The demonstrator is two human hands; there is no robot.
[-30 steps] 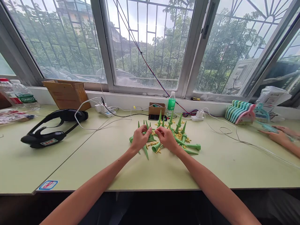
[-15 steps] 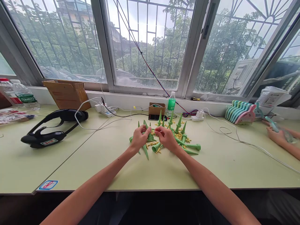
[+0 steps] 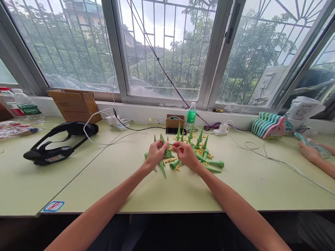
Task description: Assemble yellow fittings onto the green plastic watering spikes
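A heap of green cone-shaped plastic spikes and small yellow plastic pieces lies on the pale green table. Both hands are over the heap's left part. My left hand has its fingers curled round a green spike that points up. My right hand is pinched right beside it, fingertips almost touching the left hand's; what it pinches is too small to make out. More spikes stand upright behind the hands, others lie flat to the right.
A black headset lies at the left. A cardboard box, a power strip, cables, a small brown box and a green bottle line the sill. Another person's hand holds a teal item at the far right, near stacked pastel pieces.
My hands stayed over the heap, fingers shifting slightly and closing together. The other person's hand at the right lifted off the table and now holds a teal item.
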